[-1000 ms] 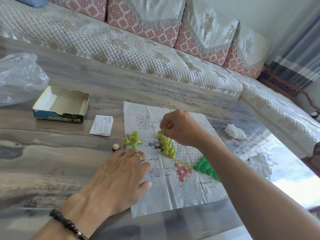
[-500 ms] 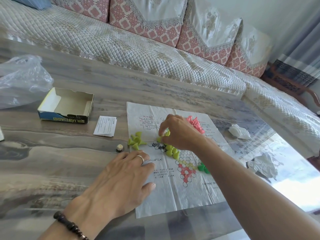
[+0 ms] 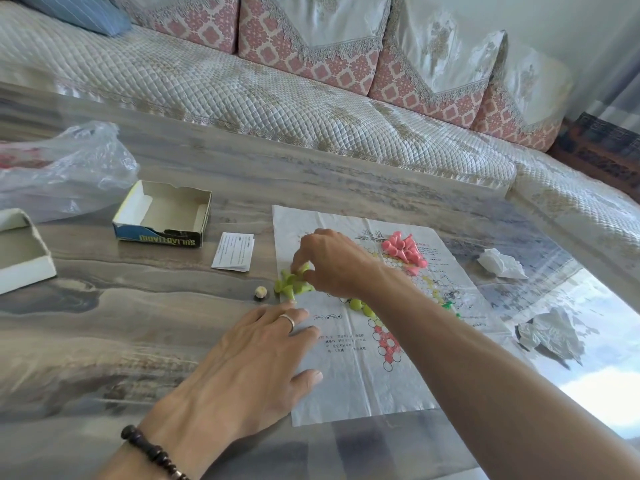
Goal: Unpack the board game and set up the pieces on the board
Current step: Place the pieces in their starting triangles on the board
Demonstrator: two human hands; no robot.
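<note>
Yellow-green pegs (image 3: 289, 285) heaped at paper board (image 3: 360, 382) left edge.

clear plastic bag (image 3: 65, 168) at the bench's (image 3: 104, 323) far left edge, two crumpled tissues (image 3: 502, 263) near its right edge, quilted sofa (image 3: 277, 98) beyond, blue pillow (image 3: 79, 10)

A single head-worn wide-angle view looks forward and down from close above the surface (image 3: 114, 327), over both forearms, toward the paper game board (image 3: 360, 386); a quilted sofa (image 3: 277, 98) fills the far background.
</note>
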